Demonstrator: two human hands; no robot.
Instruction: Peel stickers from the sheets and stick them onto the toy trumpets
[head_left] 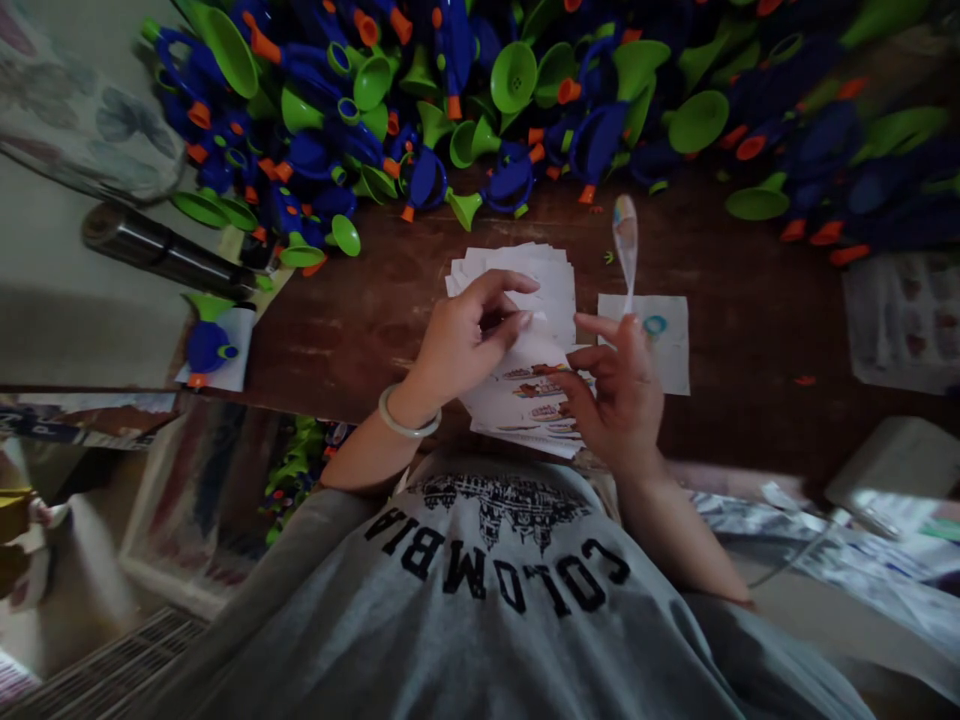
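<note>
Dark-brown wooden tabletop (360, 345), loose white printed-paper stack (525, 262) under hands. L hand (463, 345): fingertips nearly meeting, grip unclear. R hand (628, 405): fingers loosely curled; clear colour-printed plastic strip (625, 245) upright at fingertip, pinched or stuck, can't tell. Might fold on itself if brushed.

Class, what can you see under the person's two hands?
Overlapping white sheets, the nearer ones showing colourful printed pictures. Whatever the left hand and right hand cover is hidden.

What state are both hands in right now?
Left hand: partly curled over paper stack; grip can't be told.
Right hand: partly curled, clear strip by it; grip can't be told.
</note>
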